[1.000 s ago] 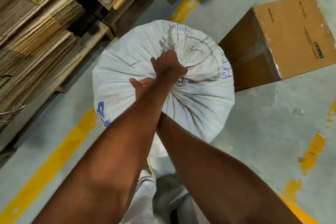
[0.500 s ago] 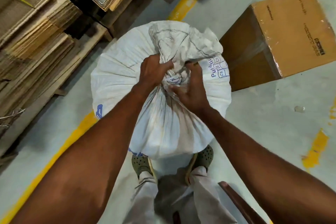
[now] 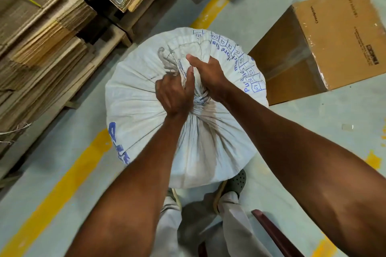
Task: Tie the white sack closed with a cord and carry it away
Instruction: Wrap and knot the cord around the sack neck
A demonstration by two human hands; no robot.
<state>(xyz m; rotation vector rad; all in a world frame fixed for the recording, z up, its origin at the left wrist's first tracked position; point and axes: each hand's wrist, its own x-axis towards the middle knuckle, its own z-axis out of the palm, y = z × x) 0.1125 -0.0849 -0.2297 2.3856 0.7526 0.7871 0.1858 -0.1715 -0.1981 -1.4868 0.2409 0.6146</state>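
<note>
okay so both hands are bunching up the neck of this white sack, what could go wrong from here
1. No cord is clearly visible around the neck; if the left hand or right hand loosens, the gathered top of the white sack may spring open.
2. The sack looks full and bulky, so lifting by the bunched neck alone could slip.
3. It stands close to the cardboard box, the stacked cardboard and the person's feet, so swinging it away may bump something or cause a trip.

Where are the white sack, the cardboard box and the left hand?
white sack (image 3: 137, 98): head view, on the pleated cloth left of the gathered neck.
cardboard box (image 3: 338, 37): head view, on its lighter top face.
left hand (image 3: 174, 94): head view, on the back of the hand gripping the neck.
</note>
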